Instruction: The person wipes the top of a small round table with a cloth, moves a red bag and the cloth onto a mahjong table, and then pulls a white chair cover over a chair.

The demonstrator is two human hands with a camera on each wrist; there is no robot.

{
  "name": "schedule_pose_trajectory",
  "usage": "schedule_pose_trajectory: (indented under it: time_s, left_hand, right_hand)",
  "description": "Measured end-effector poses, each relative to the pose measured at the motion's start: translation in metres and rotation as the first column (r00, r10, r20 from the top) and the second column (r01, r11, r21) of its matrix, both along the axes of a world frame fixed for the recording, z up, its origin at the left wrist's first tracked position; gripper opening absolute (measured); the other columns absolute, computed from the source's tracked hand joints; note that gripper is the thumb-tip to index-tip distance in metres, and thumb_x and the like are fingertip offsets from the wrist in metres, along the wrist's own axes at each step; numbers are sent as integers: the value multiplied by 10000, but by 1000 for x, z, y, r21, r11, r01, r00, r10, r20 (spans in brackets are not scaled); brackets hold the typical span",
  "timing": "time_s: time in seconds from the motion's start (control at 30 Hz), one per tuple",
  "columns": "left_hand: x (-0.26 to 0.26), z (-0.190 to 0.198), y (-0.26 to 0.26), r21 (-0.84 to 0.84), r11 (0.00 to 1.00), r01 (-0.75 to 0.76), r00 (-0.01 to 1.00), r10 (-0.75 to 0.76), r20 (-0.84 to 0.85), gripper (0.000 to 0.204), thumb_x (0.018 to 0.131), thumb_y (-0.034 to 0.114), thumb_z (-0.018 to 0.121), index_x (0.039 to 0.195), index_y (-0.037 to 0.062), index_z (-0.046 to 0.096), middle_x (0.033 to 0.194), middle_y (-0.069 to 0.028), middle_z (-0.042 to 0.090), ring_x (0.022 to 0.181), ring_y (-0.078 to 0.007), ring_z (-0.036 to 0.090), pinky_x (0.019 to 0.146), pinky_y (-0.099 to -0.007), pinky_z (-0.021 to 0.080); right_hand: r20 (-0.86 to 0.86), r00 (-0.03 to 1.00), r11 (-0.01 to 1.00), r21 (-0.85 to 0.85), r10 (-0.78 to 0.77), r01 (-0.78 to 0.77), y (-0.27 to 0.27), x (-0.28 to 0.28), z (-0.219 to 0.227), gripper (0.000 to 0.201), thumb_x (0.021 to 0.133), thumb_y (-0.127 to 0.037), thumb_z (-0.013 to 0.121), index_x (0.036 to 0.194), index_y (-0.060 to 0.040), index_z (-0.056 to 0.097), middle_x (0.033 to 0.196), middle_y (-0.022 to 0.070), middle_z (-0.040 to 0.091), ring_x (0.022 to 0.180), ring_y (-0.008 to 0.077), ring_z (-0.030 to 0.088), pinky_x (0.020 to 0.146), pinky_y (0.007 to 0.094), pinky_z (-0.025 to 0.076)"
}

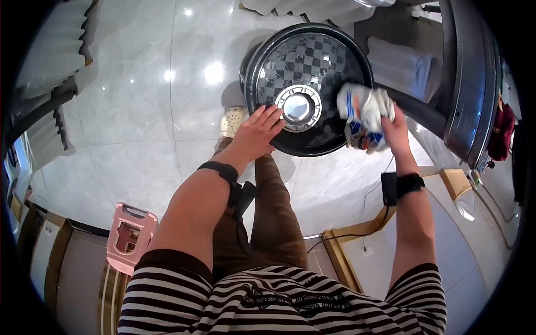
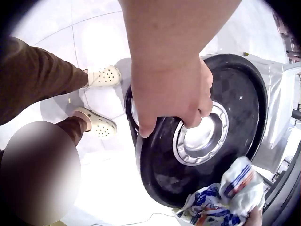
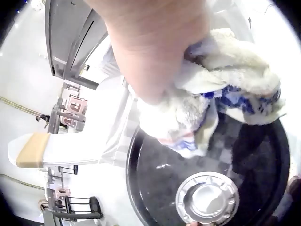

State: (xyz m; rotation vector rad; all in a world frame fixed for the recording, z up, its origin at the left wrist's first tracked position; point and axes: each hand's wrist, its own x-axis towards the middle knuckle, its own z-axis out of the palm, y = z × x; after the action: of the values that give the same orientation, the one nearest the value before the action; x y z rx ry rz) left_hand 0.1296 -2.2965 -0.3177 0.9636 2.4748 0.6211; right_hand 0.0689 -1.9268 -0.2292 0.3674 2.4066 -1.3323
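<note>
A round black tray point(image 1: 304, 56) with a raised rim and a checkered surface lies before me. On it, near my side, sits a shiny metal dish point(image 1: 299, 108) with a notched rim, like an ashtray. My left hand point(image 1: 259, 131) grips the tray's near left edge. Its thumb is at the rim and its fingers reach inward to the dish's edge, as the left wrist view shows. In my right hand point(image 1: 395, 131) is a bunched white cloth point(image 3: 244, 75) with blue and orange markings. The cloth overlaps the tray's right side and partly hides those fingers.
White plastic covering point(image 1: 399, 67) and a dark cabinet point(image 1: 474, 84) stand to the right. A pink stool point(image 1: 131, 234) is at the lower left. Below the tray's left side is a cream clog point(image 1: 231, 121) on the tiled floor point(image 1: 128, 111). A cable point(image 1: 346, 235) runs near the right arm.
</note>
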Motion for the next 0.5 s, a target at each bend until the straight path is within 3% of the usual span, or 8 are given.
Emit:
schedule_pose_trajectory:
  time_s: [0.03, 0.07, 0.1, 0.17, 0.27, 0.4, 0.47, 0.5]
  left_hand:
    - [0, 0, 0, 11, 1000, -4, 1000, 4, -1, 727, 642, 412, 725, 1272, 145, 479, 1390, -43, 353, 1336, -190, 252, 1111, -366, 179]
    - [0, 0, 0, 19, 1000, -7, 1000, 7, -3, 729, 632, 405, 732, 1266, 143, 484, 1387, -43, 355, 1333, -191, 257, 1108, -366, 189]
    - [-1, 1, 0, 30, 999, -14, 1000, 14, -3, 727, 627, 397, 735, 1261, 141, 489, 1386, -44, 356, 1332, -192, 260, 1100, -370, 205]
    - [-1, 2, 1, 46, 999, -26, 1000, 27, -2, 721, 616, 382, 740, 1249, 136, 498, 1385, -45, 356, 1330, -195, 264, 1085, -377, 238]
    - [-1, 4, 2, 51, 998, -34, 999, 34, -5, 703, 604, 353, 749, 1228, 128, 515, 1371, -54, 376, 1319, -208, 290, 1047, -396, 295]
    - [1, 4, 2, 160, 984, -83, 996, 86, -13, 689, 569, 307, 778, 1190, 118, 546, 1341, -70, 413, 1291, -233, 344, 1017, -410, 333]
    - [2, 7, 1, 142, 987, -80, 997, 80, 1, 697, 566, 305, 780, 1194, 119, 541, 1347, -69, 405, 1298, -230, 333, 1022, -410, 329]
    - [2, 5, 2, 131, 988, -80, 997, 80, 5, 701, 565, 304, 782, 1196, 120, 538, 1350, -69, 401, 1301, -229, 328, 1024, -409, 326]
  right_hand:
    - [-144, 978, 924, 373, 151, -87, 1, -6, -15, 479, 741, -66, 528, 1219, -41, 515, 1121, 208, 540, 1076, 353, 512, 954, 390, 393]
    - [-252, 937, 873, 477, 244, -99, -14, -16, -31, 480, 742, -86, 542, 1220, -44, 520, 1114, 225, 531, 1074, 382, 492, 959, 409, 384]
    - [-233, 933, 854, 504, 274, -125, -28, -23, -49, 523, 745, -101, 570, 1262, -80, 491, 1181, 234, 489, 1071, 396, 489, 958, 420, 383]
    - [-5, 973, 767, 617, 231, -179, -76, -20, -79, 662, 737, -154, 636, 1348, -233, 392, 1311, 246, 362, 1116, 406, 481, 909, 429, 435]
    - [239, 962, 759, 600, 132, -253, -136, -1, -68, 677, 755, -171, 618, 1370, -252, 347, 1352, 249, 298, 1008, 399, 562, 839, 433, 475]
    - [469, 867, 738, 523, 169, -426, -143, 70, -49, 619, 756, -180, 591, 1337, -235, 388, 1255, 229, 400, 986, 402, 573, 779, 456, 496]
    - [674, 686, 560, 468, 274, -684, -141, 94, -32, 546, 763, -172, 550, 1294, -237, 439, 1188, 186, 465, 875, 375, 621, 704, 445, 522]
    - [623, 690, 526, 472, 369, -708, -134, 106, -23, 525, 749, -182, 569, 1264, -244, 482, 1181, 174, 470, 871, 362, 624, 688, 425, 530]
